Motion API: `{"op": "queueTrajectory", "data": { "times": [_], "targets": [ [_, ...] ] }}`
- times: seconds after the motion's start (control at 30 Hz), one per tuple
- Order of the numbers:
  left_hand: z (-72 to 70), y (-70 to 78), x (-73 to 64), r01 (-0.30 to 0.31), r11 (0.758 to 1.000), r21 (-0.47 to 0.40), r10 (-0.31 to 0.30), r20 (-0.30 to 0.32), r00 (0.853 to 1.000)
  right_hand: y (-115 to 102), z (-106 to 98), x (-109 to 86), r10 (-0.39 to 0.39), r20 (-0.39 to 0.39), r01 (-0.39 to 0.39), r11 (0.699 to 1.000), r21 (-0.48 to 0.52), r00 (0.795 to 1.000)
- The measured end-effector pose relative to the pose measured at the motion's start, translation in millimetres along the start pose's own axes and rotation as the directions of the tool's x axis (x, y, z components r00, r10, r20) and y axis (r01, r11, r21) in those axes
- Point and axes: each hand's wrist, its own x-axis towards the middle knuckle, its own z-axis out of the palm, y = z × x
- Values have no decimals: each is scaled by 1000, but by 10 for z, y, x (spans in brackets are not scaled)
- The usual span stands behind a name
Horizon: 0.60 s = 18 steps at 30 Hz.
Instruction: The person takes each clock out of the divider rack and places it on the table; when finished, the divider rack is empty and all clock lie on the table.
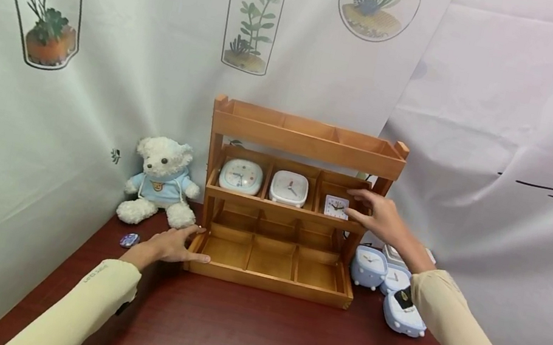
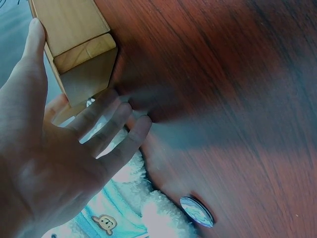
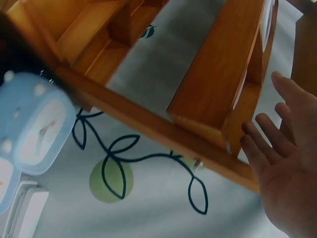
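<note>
Wooden shelf [image 1: 303, 146] hides small clock [image 1: 336, 206] base (right hand [image 1: 380, 215] fingers straight, touching); left hand [image 1: 169, 246] flat.

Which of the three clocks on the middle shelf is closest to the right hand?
The small white square clock in the rightmost compartment; the right hand is right beside it. The other two clocks, larger with rounded corners, sit farther left.

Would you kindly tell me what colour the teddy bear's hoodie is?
Light blue hoodie on the white teddy bear; head view.
</note>
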Motion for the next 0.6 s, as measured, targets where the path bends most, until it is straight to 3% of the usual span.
{"op": "queueTrajectory", "data": {
  "times": [0.37,0.6],
  "targets": [
    [14,-20,18,13,1000,-4,-13,0,1000,0,148,226,102,145,-102,995,-1,984],
    [-13,-8,21,14,1000,3,-14,11,1000,61,210,260,71,197,-62,997,-52,978]
  ]
}}
